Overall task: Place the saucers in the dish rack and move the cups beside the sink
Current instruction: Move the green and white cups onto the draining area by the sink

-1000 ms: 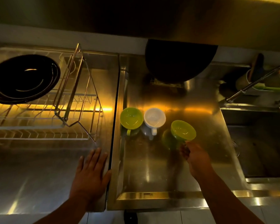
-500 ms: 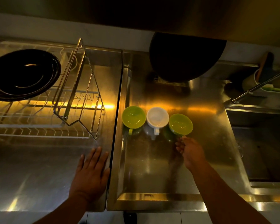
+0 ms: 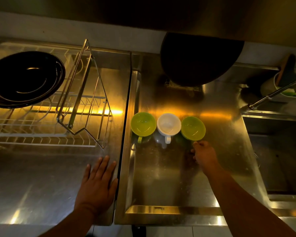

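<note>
Steel counter [image 3: 169, 177] beside the sink [image 3: 280, 159] carries three cups in a row. We pinch the handle of the right green cup [image 3: 193, 128] with our right hand [image 3: 205, 155]; left hand [image 3: 99, 182] rests spread flat. We judge cup-placing nearly finished; next we release.

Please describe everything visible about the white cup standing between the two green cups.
The white glossy cup, ceramic by its look, stands upright and looks empty on the steel counter. Its handle points toward the person. It is the middle of a row, rim close against the left green cup and the right green cup. No hand touches it.
</note>
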The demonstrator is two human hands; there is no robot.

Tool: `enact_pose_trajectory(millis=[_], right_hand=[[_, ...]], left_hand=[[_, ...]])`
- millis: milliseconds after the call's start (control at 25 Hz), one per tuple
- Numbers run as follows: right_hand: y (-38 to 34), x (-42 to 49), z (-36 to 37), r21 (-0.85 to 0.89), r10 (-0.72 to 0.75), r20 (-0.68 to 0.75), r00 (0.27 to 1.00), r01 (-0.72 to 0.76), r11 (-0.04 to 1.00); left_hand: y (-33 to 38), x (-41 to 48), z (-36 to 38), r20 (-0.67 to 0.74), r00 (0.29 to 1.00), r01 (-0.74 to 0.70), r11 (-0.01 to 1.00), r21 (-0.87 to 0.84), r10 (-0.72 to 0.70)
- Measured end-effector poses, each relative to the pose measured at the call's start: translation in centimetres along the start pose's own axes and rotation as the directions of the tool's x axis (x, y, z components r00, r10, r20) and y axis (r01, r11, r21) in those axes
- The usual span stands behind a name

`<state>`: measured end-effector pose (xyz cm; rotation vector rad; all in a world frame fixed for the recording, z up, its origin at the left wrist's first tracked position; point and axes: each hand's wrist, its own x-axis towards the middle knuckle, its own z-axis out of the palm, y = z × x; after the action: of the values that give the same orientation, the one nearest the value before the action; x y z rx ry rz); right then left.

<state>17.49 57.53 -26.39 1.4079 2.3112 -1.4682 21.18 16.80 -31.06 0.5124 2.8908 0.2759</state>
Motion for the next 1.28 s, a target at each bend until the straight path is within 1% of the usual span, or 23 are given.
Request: enact_pose_trajectory(millis=[80,120,160,240,280,320,360,400,480,520,560,680,760,800,840,920,960,1000,1120,1280], right_hand=[[-0.1,0.1,-0.3,-0.203,-0.093,-0.019,0.995,0.087,0.975],[-0.3,-0.1,-0.5,-0.274,-0.123,-0.025,0.992,0.111,0.955],[-0.4,-0.5,-0.7,-0.302,-0.155,-0.054,0.986,0.132,0.944],[-0.7,-2.1,-0.2,-0.29,-0.267,-0.158,0.951,0.213,0.933],[-0.9,-3.1,0.6,-0.313,-0.343,-0.159,0.926,0.282,0.907],[-1.1,-4.0,1.8,-0.363,-0.4,-0.101,0.911,0.341,0.867],[-1.4,-4.8,3.1,-0.399,-0.421,-0.02,0.907,0.379,0.835],[-1.8,-5.2,4.3,-0.396,-0.397,0.031,0.917,0.376,0.838],[-2.6,-5.3,6.1,-0.287,-0.318,0.065,0.946,0.323,0.902],[-2.8,-5.1,6.6,-0.245,-0.314,0.063,0.947,0.32,0.915],[-2.9,-4.9,6.8,-0.245,-0.334,0.059,0.941,0.338,0.909],[-3.1,-4.8,6.2,-0.298,-0.4,0.065,0.914,0.4,0.867],[-3.6,-5.9,5.7,-0.3,-0.447,-0.009,0.894,0.424,0.854],[-3.8,-6.7,5.8,-0.312,-0.489,-0.047,0.871,0.452,0.835],[-4.0,-7.8,6.4,-0.342,-0.533,-0.038,0.845,0.49,0.802],[-4.5,-10.0,8.9,-0.393,-0.546,0.129,0.828,0.548,0.738],[-5.0,-10.8,10.5,-0.386,-0.519,0.206,0.829,0.557,0.736],[-5.4,-11.2,11.9,-0.369,-0.485,0.242,0.841,0.542,0.755],[-6.6,-10.9,14.4,-0.309,-0.394,0.193,0.899,0.436,0.845],[-6.1,-9.8,14.8,-0.313,-0.378,0.132,0.916,0.4,0.861]], left_hand=[[0.0,0.0,-0.1,-0.001,1.0,-0.001,1.0,0.0,0.001],[0.0,0.0,-0.1,0.001,1.0,-0.001,1.0,0.002,0.001],[0.1,0.0,-0.1,0.001,1.0,-0.001,1.0,0.003,0.001],[0.1,0.0,-0.2,0.001,1.0,-0.002,1.0,0.0,0.002],[0.1,0.0,-0.3,0.002,1.0,-0.003,1.0,-0.001,0.003],[0.2,0.0,-0.3,0.003,1.0,-0.004,1.0,-0.002,0.004],[0.2,0.0,-0.3,0.004,1.0,-0.004,1.0,-0.003,0.004],[0.3,0.0,-0.3,0.006,1.0,-0.003,1.0,-0.007,0.003],[0.2,0.0,-0.4,0.011,1.0,0.002,1.0,-0.013,-0.002],[0.2,0.0,-0.4,0.013,1.0,0.003,1.0,-0.013,-0.003],[0.2,0.0,-0.4,0.015,1.0,0.004,1.0,-0.01,-0.003],[0.2,0.0,-0.4,0.022,1.0,0.003,1.0,0.005,-0.003],[0.2,0.0,-0.4,0.027,1.0,0.003,1.0,0.003,-0.003],[0.1,0.0,-0.4,0.03,1.0,0.004,1.0,0.004,-0.004],[0.2,0.0,-0.4,0.03,1.0,0.008,1.0,0.006,-0.008],[0.3,0.0,-0.5,0.031,0.999,0.011,1.0,0.009,-0.011],[0.3,-0.1,-0.5,0.031,0.999,0.008,1.0,0.006,-0.008],[0.3,-0.1,-0.6,0.028,1.0,0.005,1.0,0.001,-0.005],[0.2,0.0,-0.6,0.021,1.0,0.002,1.0,-0.002,-0.002],[0.1,0.0,-0.5,0.02,1.0,0.002,1.0,0.003,-0.002]])
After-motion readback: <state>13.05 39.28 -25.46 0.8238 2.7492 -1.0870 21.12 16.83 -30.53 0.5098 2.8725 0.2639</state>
